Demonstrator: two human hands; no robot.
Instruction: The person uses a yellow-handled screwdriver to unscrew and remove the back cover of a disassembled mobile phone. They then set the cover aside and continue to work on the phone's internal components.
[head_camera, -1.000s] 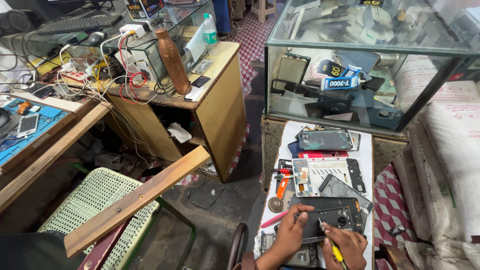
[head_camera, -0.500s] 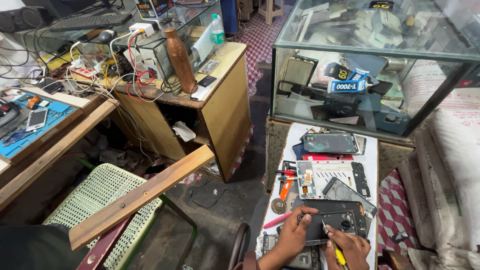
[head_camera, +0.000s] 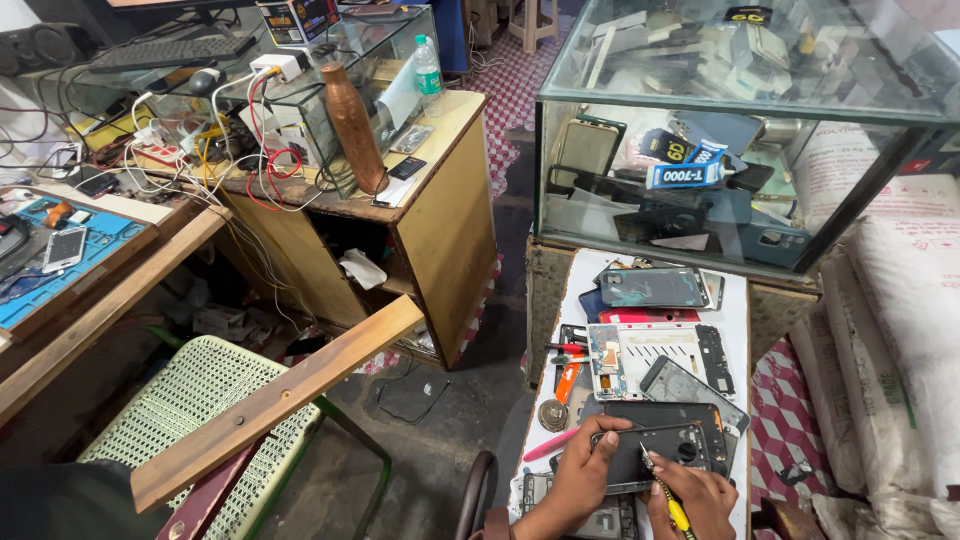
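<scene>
Head view: the left hand (head_camera: 580, 478) holds an opened black phone (head_camera: 655, 448) flat on the white table (head_camera: 738, 300), its fingers pinching the phone's left edge. The right hand (head_camera: 700, 495) grips a yellow screwdriver (head_camera: 668, 495), tip on the phone. The phone looks light, thin and easy to break, so it is best held by its edges. A pink tool (head_camera: 550, 445) lies just beside it.

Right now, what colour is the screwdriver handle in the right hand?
Yellow, seen in the head view: screwdriver, right hand.

Wooden desk (head_camera: 440, 215) strewn with cables, glass display case (head_camera: 720, 130), green mesh chair (head_camera: 200, 400) — dusty concrete floor (head_camera: 420, 460)
</scene>
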